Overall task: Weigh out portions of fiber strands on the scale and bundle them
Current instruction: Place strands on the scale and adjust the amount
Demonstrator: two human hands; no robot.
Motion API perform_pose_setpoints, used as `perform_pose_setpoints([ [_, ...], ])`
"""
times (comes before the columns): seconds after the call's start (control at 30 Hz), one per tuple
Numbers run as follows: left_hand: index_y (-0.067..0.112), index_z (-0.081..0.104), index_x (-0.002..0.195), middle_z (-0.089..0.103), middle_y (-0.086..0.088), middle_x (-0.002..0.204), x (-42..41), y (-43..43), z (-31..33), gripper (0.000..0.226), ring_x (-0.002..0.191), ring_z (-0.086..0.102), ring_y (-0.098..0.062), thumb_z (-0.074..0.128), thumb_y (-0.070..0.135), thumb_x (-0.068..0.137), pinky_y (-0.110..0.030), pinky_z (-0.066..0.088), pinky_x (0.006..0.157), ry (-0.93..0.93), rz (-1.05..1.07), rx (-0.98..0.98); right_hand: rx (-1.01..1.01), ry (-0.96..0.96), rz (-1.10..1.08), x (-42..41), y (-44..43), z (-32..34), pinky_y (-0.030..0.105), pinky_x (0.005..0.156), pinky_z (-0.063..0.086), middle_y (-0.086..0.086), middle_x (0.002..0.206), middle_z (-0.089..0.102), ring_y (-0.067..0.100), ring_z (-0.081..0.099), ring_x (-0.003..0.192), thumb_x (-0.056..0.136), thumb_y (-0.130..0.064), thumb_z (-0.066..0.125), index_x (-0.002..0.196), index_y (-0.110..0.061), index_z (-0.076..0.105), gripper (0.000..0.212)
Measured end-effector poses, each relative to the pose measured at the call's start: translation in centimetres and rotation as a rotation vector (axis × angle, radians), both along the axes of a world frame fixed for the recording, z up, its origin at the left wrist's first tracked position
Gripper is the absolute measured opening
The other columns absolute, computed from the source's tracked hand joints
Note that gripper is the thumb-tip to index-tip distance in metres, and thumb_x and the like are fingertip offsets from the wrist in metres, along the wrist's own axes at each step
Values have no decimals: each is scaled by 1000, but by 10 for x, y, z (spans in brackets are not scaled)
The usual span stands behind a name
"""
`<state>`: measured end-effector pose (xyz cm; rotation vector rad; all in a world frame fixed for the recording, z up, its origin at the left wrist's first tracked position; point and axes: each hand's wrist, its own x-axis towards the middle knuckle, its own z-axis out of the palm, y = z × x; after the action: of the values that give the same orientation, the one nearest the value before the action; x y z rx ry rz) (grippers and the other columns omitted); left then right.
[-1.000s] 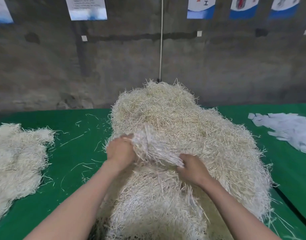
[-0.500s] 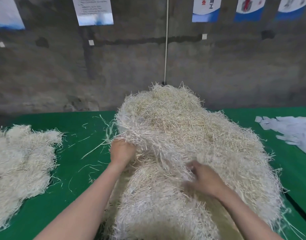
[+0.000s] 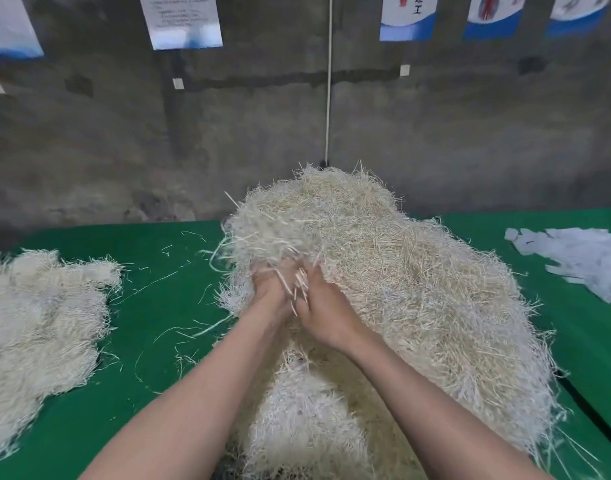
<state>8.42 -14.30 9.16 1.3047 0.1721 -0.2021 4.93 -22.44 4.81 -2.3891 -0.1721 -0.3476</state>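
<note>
- Gripping one tuft (image 3: 267,237) of strands: left hand (image 3: 270,289) and right hand (image 3: 323,306), side by side and touching, fingers curled into it; some blur.
- Tuft stands above the hands, at the left edge of the big pile (image 3: 418,289), mid green tabletop (image 3: 151,393).
- Smaller pile (image 3: 37,323) far left, well apart.
- White paper scraps (image 3: 581,258) far right.
- Loose strands (image 3: 165,278) scattered between the piles.

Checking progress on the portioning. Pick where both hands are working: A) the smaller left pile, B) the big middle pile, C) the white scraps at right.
B: the left hand and right hand together grip a tuft of strands at the big middle pile.
</note>
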Motion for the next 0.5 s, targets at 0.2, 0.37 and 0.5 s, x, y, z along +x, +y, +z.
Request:
perform_pose_setpoints([
  [0.2, 18, 51, 130, 28, -19, 149, 14, 17, 34, 74, 130, 37, -40, 67, 15, 58, -57, 36, 103, 53, 20, -563, 338, 253, -183, 9, -47, -30, 21, 51, 48, -1, 97, 55, 14, 61, 72, 92, -3, 50, 114, -11, 48, 23],
  [0.37, 13, 70, 89, 69, -24, 97, 4, 8, 27, 25, 89, 68, -38, 67, 19, 66, -59, 51, 81, 32, -151, -372, 364, 336, -317, 11, -78, -46, 24, 47, 44, 7, 94, 61, 15, 56, 61, 90, -5, 55, 98, -12, 53, 11],
  [0.5, 14, 67, 96, 70, 6, 84, 10, 12, 23, 25, 87, 67, -18, 71, 22, 73, -35, 57, 78, -222, -492, 293, 254, 318, -358, 12, -87, -47, 29, 53, 51, 7, 94, 64, 17, 60, 65, 87, -2, 59, 99, -9, 58, 13],
])
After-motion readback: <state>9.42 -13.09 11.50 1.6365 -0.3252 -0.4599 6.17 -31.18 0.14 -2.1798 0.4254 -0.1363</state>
